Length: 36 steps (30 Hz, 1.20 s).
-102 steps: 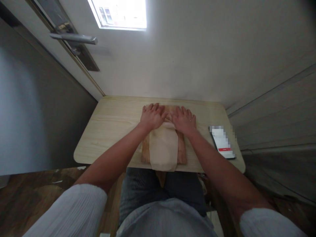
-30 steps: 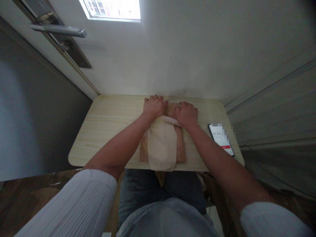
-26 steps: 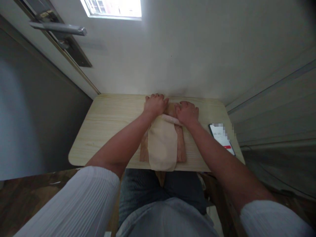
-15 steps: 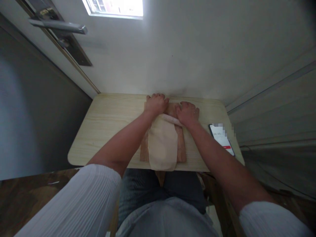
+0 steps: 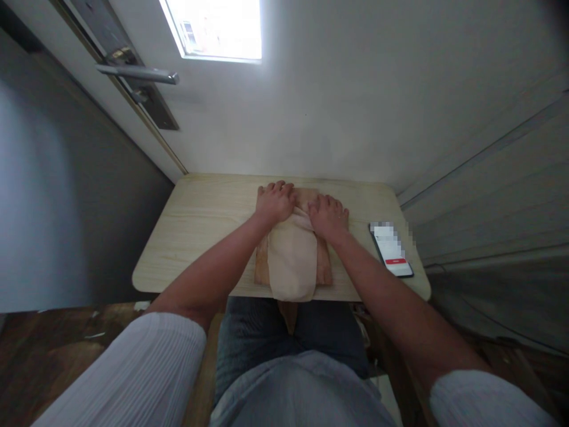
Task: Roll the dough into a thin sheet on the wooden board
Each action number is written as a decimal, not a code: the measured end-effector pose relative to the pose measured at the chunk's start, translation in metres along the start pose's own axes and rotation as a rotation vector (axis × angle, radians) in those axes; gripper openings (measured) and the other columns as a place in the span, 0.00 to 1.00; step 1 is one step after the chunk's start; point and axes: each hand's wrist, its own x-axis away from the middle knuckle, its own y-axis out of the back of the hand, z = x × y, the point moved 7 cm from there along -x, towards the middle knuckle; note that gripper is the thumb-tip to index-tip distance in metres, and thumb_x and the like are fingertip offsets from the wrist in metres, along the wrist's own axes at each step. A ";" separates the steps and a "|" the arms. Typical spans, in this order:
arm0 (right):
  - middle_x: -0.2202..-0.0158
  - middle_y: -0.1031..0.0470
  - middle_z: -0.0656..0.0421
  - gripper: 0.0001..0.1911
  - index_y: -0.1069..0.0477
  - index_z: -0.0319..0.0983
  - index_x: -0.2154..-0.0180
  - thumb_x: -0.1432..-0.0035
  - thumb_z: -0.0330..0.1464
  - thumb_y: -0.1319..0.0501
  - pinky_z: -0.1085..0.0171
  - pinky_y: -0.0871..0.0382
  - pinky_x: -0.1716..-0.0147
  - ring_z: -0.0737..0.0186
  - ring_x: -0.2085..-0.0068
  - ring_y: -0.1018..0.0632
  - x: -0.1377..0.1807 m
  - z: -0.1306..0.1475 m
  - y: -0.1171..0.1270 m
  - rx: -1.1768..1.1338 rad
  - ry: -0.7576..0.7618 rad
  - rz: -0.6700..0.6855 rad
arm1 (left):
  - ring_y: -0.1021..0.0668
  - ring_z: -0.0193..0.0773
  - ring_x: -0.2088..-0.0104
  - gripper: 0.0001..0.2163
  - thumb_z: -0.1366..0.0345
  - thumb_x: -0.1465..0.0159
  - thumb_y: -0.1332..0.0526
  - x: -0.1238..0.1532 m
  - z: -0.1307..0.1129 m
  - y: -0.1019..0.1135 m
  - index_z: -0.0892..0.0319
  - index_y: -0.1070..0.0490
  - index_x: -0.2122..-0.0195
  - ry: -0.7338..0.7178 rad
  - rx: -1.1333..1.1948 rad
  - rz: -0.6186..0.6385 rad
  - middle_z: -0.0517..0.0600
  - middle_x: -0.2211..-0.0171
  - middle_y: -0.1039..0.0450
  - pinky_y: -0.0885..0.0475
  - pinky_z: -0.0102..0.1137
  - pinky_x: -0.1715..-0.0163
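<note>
A pale, flattened sheet of dough [image 5: 293,261] lies lengthwise on a brown wooden board [image 5: 325,270]. Its rounded near end hangs slightly past the table's front edge. Across the far part of the dough rests a light rolling pin [image 5: 304,220], visible only between my hands. My left hand [image 5: 276,201] is over the pin's left end, fingers bent forward over it. On the other end sits my right hand [image 5: 329,216], likewise curved over the pin. Both hands hide the pin's ends and part of the board's far edge.
The light wood table [image 5: 200,219] stands against a white door with a metal handle [image 5: 137,73] and a bright window [image 5: 222,29]. A phone [image 5: 391,249] lies at the table's right side. My legs are under the front edge.
My hands and the rolling pin have come slightly nearer to me along the dough. My view has tilted a little, so the door handle and window appear lower.
</note>
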 end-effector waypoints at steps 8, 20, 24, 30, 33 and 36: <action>0.36 0.33 0.43 0.28 0.35 0.38 0.37 0.28 0.44 0.55 0.35 0.45 0.40 0.38 0.37 0.35 0.035 0.014 0.003 0.004 0.044 -0.008 | 0.39 0.52 0.32 0.24 0.53 0.26 0.57 0.038 0.002 0.007 0.52 0.38 0.33 0.010 -0.011 -0.017 0.54 0.31 0.40 0.46 0.56 0.35; 0.31 0.39 0.45 0.31 0.38 0.40 0.34 0.30 0.49 0.51 0.33 0.51 0.37 0.36 0.32 0.40 0.091 0.022 0.002 -0.048 0.159 0.030 | 0.42 0.48 0.29 0.26 0.52 0.25 0.59 0.100 0.002 0.017 0.54 0.40 0.32 0.043 -0.010 0.010 0.55 0.30 0.41 0.52 0.55 0.31; 0.33 0.36 0.47 0.24 0.29 0.40 0.42 0.34 0.44 0.43 0.40 0.47 0.36 0.41 0.32 0.39 0.108 0.019 0.007 -0.106 0.240 -0.022 | 0.42 0.48 0.29 0.26 0.51 0.25 0.58 0.115 0.005 0.017 0.53 0.40 0.31 0.056 0.017 0.011 0.54 0.30 0.41 0.54 0.55 0.30; 0.40 0.27 0.52 0.15 0.23 0.42 0.51 0.37 0.37 0.40 0.44 0.45 0.36 0.46 0.35 0.35 0.096 0.009 0.014 -0.201 0.350 -0.016 | 0.38 0.44 0.30 0.22 0.52 0.25 0.56 0.125 0.010 0.020 0.50 0.34 0.36 0.078 0.089 0.020 0.51 0.32 0.35 0.52 0.53 0.30; 0.43 0.24 0.53 0.15 0.23 0.41 0.52 0.40 0.36 0.38 0.47 0.42 0.37 0.49 0.38 0.31 0.081 -0.003 0.016 -0.278 0.395 -0.002 | 0.34 0.45 0.33 0.23 0.51 0.25 0.57 0.118 0.023 0.023 0.53 0.34 0.36 0.157 0.156 -0.024 0.53 0.34 0.33 0.45 0.50 0.32; 0.48 0.21 0.51 0.16 0.23 0.39 0.52 0.41 0.37 0.38 0.49 0.37 0.39 0.50 0.44 0.26 0.074 -0.019 0.015 -0.346 0.362 -0.001 | 0.28 0.47 0.37 0.24 0.51 0.25 0.56 0.101 0.045 0.021 0.57 0.33 0.37 0.305 0.197 -0.033 0.56 0.37 0.29 0.36 0.46 0.38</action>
